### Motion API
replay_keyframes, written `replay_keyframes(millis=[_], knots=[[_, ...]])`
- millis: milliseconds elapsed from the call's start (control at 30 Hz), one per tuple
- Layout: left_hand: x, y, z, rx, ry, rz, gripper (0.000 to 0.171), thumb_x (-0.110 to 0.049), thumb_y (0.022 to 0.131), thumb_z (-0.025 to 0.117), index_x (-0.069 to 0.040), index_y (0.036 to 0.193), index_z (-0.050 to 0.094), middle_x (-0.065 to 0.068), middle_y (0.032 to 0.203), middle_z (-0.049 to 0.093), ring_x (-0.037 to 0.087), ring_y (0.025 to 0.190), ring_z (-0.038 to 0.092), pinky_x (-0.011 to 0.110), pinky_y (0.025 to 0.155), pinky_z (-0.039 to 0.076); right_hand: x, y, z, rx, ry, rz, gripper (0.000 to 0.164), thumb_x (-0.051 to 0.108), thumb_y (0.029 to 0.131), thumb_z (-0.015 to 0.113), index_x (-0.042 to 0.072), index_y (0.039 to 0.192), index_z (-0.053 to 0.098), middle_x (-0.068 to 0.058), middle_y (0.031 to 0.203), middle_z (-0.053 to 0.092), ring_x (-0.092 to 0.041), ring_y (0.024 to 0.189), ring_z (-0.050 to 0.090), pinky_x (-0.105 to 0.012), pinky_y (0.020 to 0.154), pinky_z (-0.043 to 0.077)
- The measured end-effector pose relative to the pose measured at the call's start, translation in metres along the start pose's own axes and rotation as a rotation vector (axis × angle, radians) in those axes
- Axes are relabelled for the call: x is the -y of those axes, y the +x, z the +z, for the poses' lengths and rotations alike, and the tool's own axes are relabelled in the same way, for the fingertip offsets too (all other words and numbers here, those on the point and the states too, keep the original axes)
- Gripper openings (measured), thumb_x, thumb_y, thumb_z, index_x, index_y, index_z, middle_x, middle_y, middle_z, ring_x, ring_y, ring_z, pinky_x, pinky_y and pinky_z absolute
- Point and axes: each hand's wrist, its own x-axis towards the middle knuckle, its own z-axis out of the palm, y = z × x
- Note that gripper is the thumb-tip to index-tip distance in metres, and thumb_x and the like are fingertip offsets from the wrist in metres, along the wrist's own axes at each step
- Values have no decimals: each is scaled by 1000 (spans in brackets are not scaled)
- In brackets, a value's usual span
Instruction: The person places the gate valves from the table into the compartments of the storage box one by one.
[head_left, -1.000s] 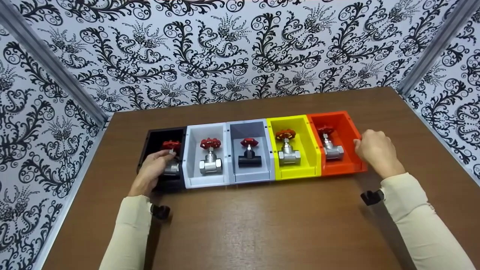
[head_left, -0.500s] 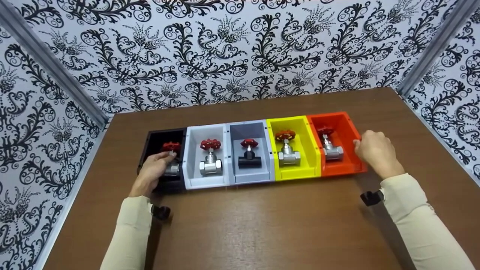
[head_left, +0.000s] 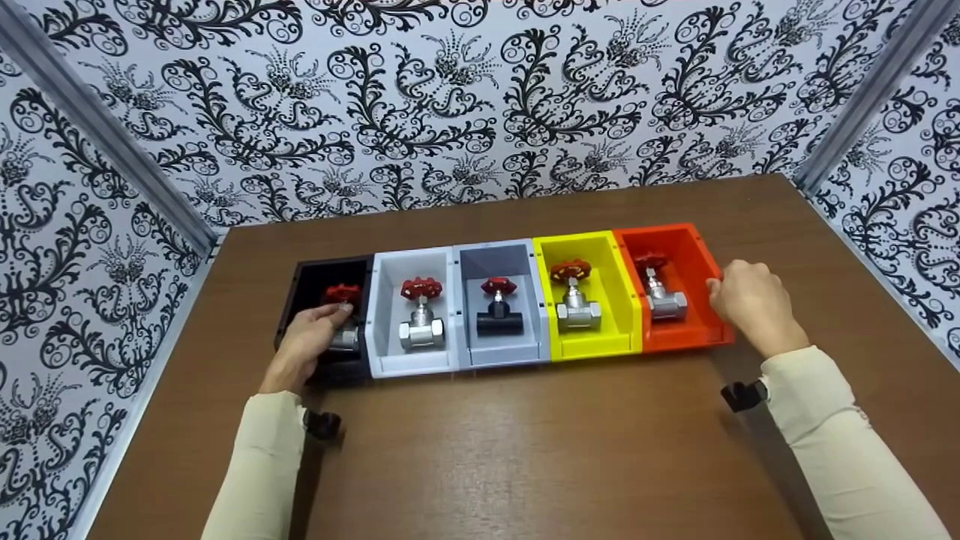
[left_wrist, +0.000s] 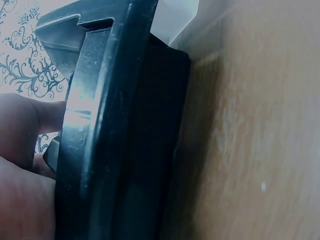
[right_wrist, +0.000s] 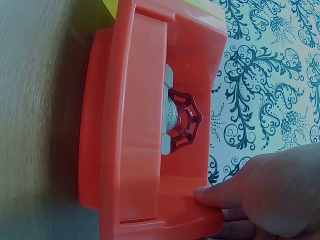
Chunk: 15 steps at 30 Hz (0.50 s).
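My left hand (head_left: 304,341) reaches over the outer wall of the black bin (head_left: 296,289). Its fingers hold the neck of a metal valve, just below the red handwheel (head_left: 343,293). In the left wrist view, the bin's front wall (left_wrist: 95,130) hides most of that grip. At the row's other end, my right hand (head_left: 754,306) grips the side wall of the red bin (head_left: 694,262). The right wrist view shows the thumb (right_wrist: 217,195) inside the rim and the fingers folded outside. A metal valve (right_wrist: 170,112) with a dark red handwheel lies in this bin.
Between them, joined in one row, stand a white bin (head_left: 386,322), a grey bin (head_left: 495,259) and a yellow bin (head_left: 574,244). Each holds a valve with a red handwheel; the grey bin's valve (head_left: 500,322) has a black body. Patterned walls surround the brown table (head_left: 525,442).
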Motion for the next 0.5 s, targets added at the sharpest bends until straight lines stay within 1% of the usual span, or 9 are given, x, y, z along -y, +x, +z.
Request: replay_keyframes(millis=[133,200,367,500], knots=[[0,-1,0,-6,11,3,52,-28,104,49,4,144,46,20,152,42,29,139,34,44,118,23,0,0,0,-13,7,-6,28,16,94,55,-9,83,61,-30,78,59,-48,67,59,-59,62,49],[0,-1,0,-12,13,3,51,-28,103,49,4,143,47,20,150,44,28,135,38,43,117,26,0,0,0,-13,11,-7,28,16,94,55,-10,83,61,-30,78,58,-47,66,58,-58,61,49],[1,-1,2,-26,9,10,49,-25,103,48,5,141,49,20,142,50,25,123,45,37,108,32,-1,0,0,-12,8,-10,29,16,95,55,-11,85,61,-32,79,59,-47,65,58,-59,61,50],[1,-1,2,-32,18,21,47,-23,102,49,5,140,51,19,140,51,24,121,47,34,105,35,-1,0,0,-6,3,-11,29,16,95,55,-11,86,61,-32,80,59,-46,65,58,-59,62,50]])
